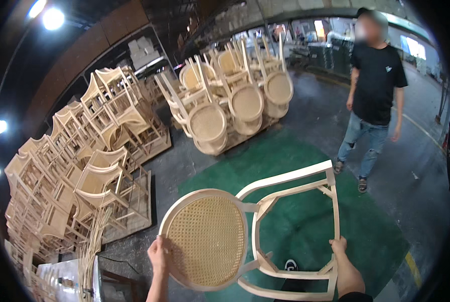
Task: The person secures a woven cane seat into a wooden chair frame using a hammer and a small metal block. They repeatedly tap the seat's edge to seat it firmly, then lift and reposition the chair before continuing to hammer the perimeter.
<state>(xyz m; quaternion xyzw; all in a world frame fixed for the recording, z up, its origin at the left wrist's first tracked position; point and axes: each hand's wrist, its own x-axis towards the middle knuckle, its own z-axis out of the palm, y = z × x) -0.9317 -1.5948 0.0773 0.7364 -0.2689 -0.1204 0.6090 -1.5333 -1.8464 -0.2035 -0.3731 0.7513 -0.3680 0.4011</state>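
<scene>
- The left forearm comes up from the lower edge, nearly upright, and ends in the left hand (158,255) at the outer left side of the chair frame (256,236).
- The left fingers are clamped on the wooden rim of its round back, and the cane panel (205,241) lies just to their right.
- The right forearm reaches in from the lower right corner, slanting up and a little leftward.
- The right hand (338,245) grips the rail at the far right of the open seat, below that rail's middle; its fingers are closed around the wood.
- The chair frame lies between the two hands, back toward the left one, open seat toward the right one.
- It shows over the green floor area (305,221); whether any part touches the floor, I cannot tell.
- A shoe (291,265) shows through the seat opening.
</scene>
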